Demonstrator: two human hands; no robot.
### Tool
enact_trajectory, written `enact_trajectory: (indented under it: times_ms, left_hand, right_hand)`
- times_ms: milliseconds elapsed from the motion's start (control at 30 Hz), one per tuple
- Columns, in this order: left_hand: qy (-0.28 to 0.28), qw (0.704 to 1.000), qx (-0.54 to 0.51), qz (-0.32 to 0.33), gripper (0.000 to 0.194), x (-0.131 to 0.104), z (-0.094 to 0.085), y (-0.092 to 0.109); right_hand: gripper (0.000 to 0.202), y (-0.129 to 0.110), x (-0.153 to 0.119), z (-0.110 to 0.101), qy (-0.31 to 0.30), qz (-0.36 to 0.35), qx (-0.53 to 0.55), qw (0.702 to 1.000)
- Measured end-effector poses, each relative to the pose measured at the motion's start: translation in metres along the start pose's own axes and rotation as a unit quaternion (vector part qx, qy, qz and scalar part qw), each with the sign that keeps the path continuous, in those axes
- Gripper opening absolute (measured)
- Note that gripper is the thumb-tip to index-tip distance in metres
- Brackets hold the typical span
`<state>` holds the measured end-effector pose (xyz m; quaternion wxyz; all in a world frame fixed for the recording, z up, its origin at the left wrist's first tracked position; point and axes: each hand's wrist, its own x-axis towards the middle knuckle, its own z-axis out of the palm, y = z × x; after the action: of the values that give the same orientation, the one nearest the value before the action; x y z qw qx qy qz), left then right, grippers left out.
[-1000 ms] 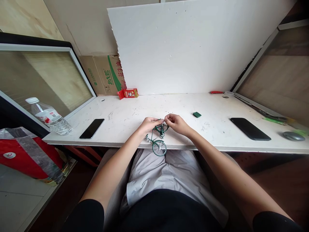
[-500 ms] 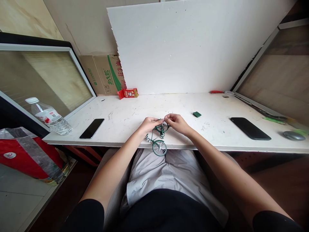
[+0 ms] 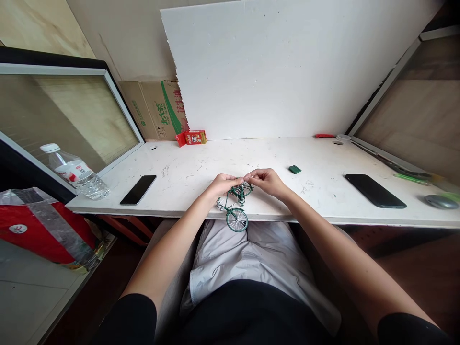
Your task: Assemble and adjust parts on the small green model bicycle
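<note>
A small green model bicycle [image 3: 237,219] lies at the table's front edge, one wheel hanging out over the edge and the other between my hands. My left hand [image 3: 223,184] is closed on the bicycle's upper part, thumb and fingers pressed together. Beside it my right hand [image 3: 266,181] is pinched at the far wheel, its fingertips nearly meeting the left ones. What the right fingertips hold, if anything, is too small to make out. A small dark green piece [image 3: 295,169] rests on the table to the right.
On the white table [image 3: 215,158] are a black phone [image 3: 138,189] at left, a larger one [image 3: 375,190] at right, a water bottle [image 3: 77,173], a small red box [image 3: 196,137], a red tool [image 3: 324,135] and a grey mouse [image 3: 441,201].
The fingers of my right hand have straightened slightly near the far wheel. A tiny green speck now shows on the table right of my right hand. The camera view has shifted slightly.
</note>
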<state>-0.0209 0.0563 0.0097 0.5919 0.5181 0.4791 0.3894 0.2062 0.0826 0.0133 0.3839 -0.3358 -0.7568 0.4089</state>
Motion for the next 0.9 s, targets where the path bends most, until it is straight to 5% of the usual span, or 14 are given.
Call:
enact_trajectory:
  times_ms: [200, 733, 900]
  left_hand:
    - [0.012, 1.000, 0.003, -0.013, 0.057, -0.004, 0.005, 0.004]
    - [0.067, 0.997, -0.036, 0.004, 0.028, -0.011, 0.011, 0.014]
    - [0.026, 0.997, -0.047, 0.051, 0.029, -0.012, 0.010, 0.010]
  right_hand:
    - [0.036, 0.006, -0.001, -0.001, -0.035, -0.003, 0.003, 0.999]
    - [0.032, -0.015, -0.007, 0.016, 0.038, -0.037, -0.049, 0.997]
    - [0.033, -0.020, -0.008, 0.019, 0.048, -0.039, -0.055, 0.997]
